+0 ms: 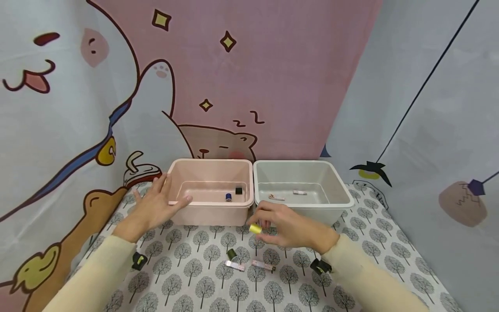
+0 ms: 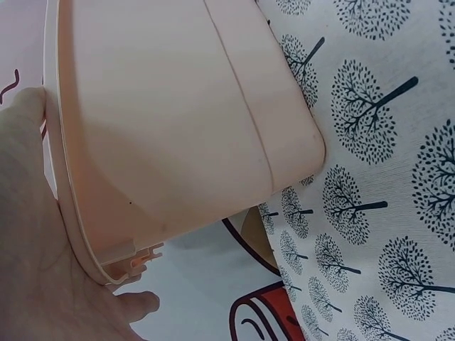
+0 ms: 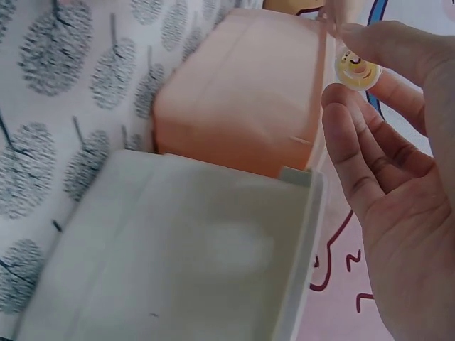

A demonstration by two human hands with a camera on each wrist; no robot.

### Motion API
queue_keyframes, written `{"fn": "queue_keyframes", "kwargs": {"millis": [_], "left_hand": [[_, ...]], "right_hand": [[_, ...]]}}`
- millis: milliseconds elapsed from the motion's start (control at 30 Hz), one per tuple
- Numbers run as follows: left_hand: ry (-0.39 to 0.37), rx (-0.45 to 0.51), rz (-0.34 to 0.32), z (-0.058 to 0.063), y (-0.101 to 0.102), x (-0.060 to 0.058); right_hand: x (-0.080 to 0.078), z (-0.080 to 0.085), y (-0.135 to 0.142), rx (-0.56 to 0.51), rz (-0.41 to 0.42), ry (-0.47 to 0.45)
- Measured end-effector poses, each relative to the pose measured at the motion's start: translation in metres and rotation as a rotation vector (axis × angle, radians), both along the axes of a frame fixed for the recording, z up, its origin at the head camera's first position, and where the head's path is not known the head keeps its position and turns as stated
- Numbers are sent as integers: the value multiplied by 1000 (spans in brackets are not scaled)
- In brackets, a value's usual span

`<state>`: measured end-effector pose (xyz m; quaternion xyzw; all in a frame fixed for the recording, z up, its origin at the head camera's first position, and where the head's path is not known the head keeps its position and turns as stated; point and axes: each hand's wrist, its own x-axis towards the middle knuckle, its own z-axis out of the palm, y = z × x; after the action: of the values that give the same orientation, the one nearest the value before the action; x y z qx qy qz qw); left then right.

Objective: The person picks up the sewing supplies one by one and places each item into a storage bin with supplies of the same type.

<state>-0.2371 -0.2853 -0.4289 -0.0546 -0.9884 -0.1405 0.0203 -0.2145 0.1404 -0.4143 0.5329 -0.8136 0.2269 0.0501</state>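
Note:
My right hand point(image 1: 286, 225) pinches a small yellow thread spool point(image 1: 255, 228) between thumb and fingers, just in front of where the two bins meet. The spool's round end point(image 3: 357, 69) faces the right wrist view. My left hand point(image 1: 150, 208) rests at the left rim of the pink bin point(image 1: 212, 215), its fingers spread and fairly straight. Inside that bin lie a blue spool point(image 1: 228, 197) and a small black item point(image 1: 238, 190). A dark green spool point(image 1: 231, 255) lies on the cloth below my right hand, beside two small pale pink sticks, one left point(image 1: 235, 265) and one right point(image 1: 263, 265).
To the right of the pink bin, close against it, stands a white bin point(image 1: 312, 205) holding two small pinkish pieces, one left point(image 1: 277, 197) and one right point(image 1: 299, 192). Both bins stand on a tree-print cloth point(image 1: 204, 291), with a cartoon-printed curtain point(image 1: 288, 78) behind.

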Motion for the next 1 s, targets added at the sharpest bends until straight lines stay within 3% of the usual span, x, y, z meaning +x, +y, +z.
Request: {"fn": "queue_keyframes", "kwargs": {"millis": [200,467,833,1000], "left_hand": [[2,2,-1,-1,0,-1],[8,3,-4,0,0,2],[18,3,-3,-1,1,4],[13,7,0,1,2,4]], "right_hand": [[-11,15,-7,-1,3,44],[-26,35,-22,15,-26,-18],[-58,56,-42,-2,-19,32],[-72,65,-51,11,-27,14]]}}
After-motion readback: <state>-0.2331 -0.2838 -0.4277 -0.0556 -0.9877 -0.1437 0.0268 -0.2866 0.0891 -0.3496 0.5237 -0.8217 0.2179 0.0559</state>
